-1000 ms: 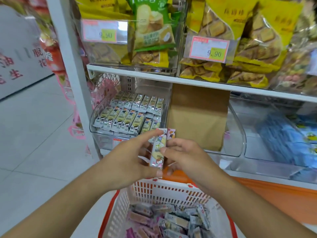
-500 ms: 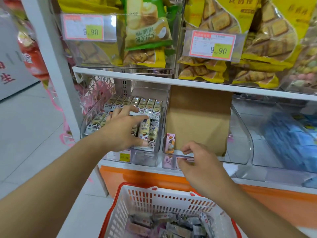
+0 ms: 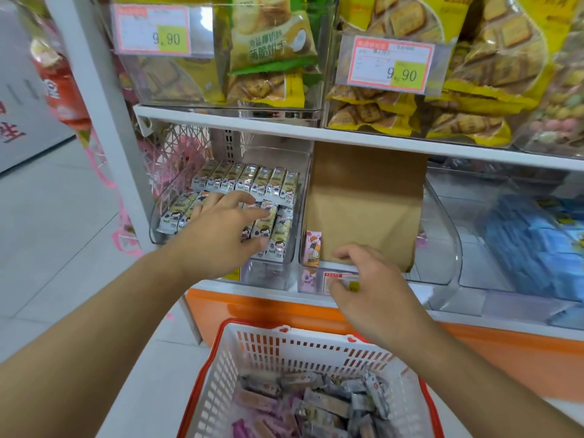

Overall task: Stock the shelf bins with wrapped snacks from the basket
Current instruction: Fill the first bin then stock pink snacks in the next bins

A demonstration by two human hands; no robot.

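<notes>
Your left hand (image 3: pixel 218 235) lies palm-down in the left clear bin (image 3: pixel 158 216), fingers (image 3: pixel 252 213) straight and spread, resting on the front row of yellow-wrapped snack bars (image 3: pixel 278 238). They press rather than pinch; nothing is gripped. A second row of the same bars (image 3: pixel 249 181) stands behind, toward the back of that bin.

Your right hand (image 3: pixel 366 279) hangs at the front lip of the neighbouring bin (image 3: pixel 442 235), fingers loosely curled and holding nothing (thumb tip just over the price tag (image 3: pixel 338 278) on the bin's face). One pink-wrapped snack (image 3: pixel 313 249) stands upright in that bin's front left corner, beside a brown paper bag (image 3: pixel 363 210) that fills most of its width.

Below both hands sits the white basket (image 3: pixel 284 346) with its red rim, wrapped snacks (image 3: pixel 316 406) heaped loose inside (mixed grey, tan and purple wrappers). On the shelf above, yellow and green biscuit packs (image 3: pixel 268 42) fill clear bins, each with a 9.90 label (image 3: pixel 390 63).
</notes>
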